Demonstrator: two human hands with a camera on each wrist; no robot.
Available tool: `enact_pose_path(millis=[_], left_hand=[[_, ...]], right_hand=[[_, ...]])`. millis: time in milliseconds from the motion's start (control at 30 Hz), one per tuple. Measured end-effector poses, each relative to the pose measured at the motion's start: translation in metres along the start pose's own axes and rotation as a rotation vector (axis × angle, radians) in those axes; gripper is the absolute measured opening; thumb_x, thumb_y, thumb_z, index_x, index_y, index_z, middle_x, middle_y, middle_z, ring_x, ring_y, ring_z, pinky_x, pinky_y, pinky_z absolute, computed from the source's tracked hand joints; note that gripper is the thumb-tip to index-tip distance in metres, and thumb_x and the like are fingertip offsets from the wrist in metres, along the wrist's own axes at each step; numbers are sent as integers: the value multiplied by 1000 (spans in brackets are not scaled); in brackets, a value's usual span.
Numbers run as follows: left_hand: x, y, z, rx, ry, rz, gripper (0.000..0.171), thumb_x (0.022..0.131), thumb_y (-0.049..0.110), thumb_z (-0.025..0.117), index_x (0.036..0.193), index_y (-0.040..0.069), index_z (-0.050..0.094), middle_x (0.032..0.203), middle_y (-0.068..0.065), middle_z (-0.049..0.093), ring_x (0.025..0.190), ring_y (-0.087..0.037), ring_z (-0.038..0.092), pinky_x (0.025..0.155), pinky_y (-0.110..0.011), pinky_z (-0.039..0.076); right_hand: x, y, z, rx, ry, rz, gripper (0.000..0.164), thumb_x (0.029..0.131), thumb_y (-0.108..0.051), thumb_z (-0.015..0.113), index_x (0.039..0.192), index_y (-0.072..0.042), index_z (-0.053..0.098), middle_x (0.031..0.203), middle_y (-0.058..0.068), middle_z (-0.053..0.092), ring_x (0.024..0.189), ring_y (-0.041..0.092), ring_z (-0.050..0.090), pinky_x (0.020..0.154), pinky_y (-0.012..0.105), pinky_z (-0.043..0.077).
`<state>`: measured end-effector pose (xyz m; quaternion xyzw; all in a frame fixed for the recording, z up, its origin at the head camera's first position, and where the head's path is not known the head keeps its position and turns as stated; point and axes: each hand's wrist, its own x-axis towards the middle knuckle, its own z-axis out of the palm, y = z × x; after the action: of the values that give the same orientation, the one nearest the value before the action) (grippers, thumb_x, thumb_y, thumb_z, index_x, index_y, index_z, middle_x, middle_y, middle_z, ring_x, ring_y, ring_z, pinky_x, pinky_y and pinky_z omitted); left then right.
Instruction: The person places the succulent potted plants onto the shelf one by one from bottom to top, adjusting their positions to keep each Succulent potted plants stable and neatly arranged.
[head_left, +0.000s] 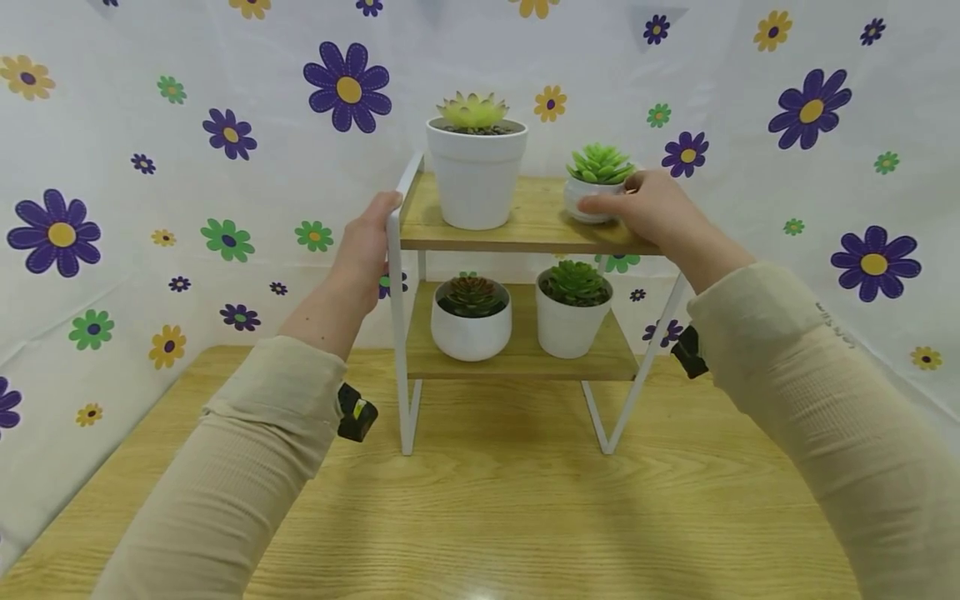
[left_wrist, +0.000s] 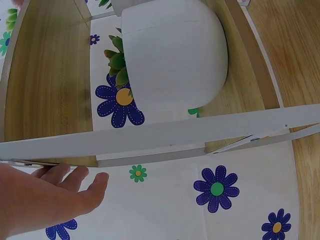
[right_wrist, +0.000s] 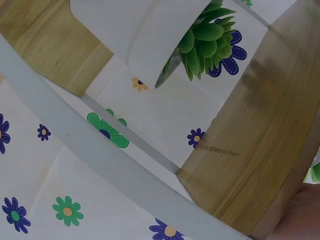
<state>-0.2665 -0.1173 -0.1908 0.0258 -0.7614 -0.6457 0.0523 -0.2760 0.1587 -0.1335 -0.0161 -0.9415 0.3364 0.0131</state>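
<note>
My right hand (head_left: 656,204) holds a small round white pot with a bright green succulent (head_left: 600,165), low at the right end of the upper board (head_left: 540,212); thumb in front, fingers curled at the pot's right side. My left hand (head_left: 365,246) grips the top left corner of the two-tier plant stand (head_left: 397,325), on its white side frame. In the left wrist view, fingertips (left_wrist: 101,180) lie along the outside of that frame. A taller white pot (head_left: 478,179) with a yellow-green succulent stands on the upper board, nearer the left hand.
On the lower board (head_left: 525,367) stand a rounded white pot (head_left: 471,333) with a dark reddish-green succulent and a white pot (head_left: 572,327) with a green one. The stand rests on a wooden table (head_left: 480,500). A flower-patterned cloth (head_left: 262,183) hangs behind.
</note>
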Motion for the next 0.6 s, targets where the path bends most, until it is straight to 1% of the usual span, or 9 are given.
enact_pose_path(millis=[133,267,400,600], left_hand=[[1,-1,0,-1,3,-11,56,93,53,29,139,22,38,146,-1,35,136,-25,29,114,-51,21],[1,-1,0,-4,4,-23,57,93,53,29,140,21,37,147,-1,34,137,-24,29,114,-50,21],[2,-2,-2,-14,12,-35,58,93,53,29,141,21,36,148,-1,33,137,-26,29,114,-50,20],[3,-2,-3,-33,38,-54,60,93,53,31,142,19,34,148,-2,32,134,-25,30,113,-48,22]], right_hand=[[-5,0,2,15,9,-5,99,82,-57,58,149,-4,8,154,17,21,140,33,25,115,48,22],[-9,0,2,53,18,-9,102,82,-59,57,150,-7,2,153,17,21,141,32,22,115,49,21],[-13,-1,2,94,14,-22,103,82,-61,56,150,-9,-3,153,17,22,140,32,24,114,50,21],[-18,0,2,117,3,-51,106,81,-65,53,150,-12,-7,153,17,22,139,34,26,113,52,22]])
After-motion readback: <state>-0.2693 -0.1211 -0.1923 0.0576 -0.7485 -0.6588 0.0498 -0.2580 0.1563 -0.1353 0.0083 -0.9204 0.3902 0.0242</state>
